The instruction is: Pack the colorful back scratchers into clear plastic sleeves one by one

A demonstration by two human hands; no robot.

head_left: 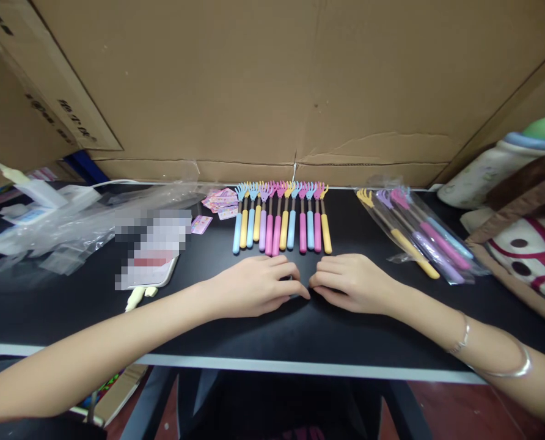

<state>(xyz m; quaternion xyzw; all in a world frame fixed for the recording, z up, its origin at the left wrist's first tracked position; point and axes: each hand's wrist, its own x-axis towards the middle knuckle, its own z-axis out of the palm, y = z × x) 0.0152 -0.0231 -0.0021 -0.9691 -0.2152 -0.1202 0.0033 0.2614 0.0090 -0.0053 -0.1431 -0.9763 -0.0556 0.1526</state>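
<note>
Several back scratchers (278,233) stand side by side in a row on the black desk, their small claw heads pointing away from me and their blue, yellow, purple and pink handles towards me. Just below the row's handles, my left hand (258,286) lies on the desk, thumb and fingers loosely bent and apart, holding nothing. My right hand (352,284) rests close beside it with its fingers curled together; I see nothing in them. Off to the right, more back scratchers (444,245) lie in clear plastic sleeves. Small printed cards (221,199) are piled left of the row.
On the left lie clear plastic bags (102,220) and a partly blurred phone (157,256) with a cable plugged in. A cardboard wall (272,91) closes the back. At right stand a bottle (487,168) and a brown-and-white bag (524,244). The desk edge (272,365) runs in front.
</note>
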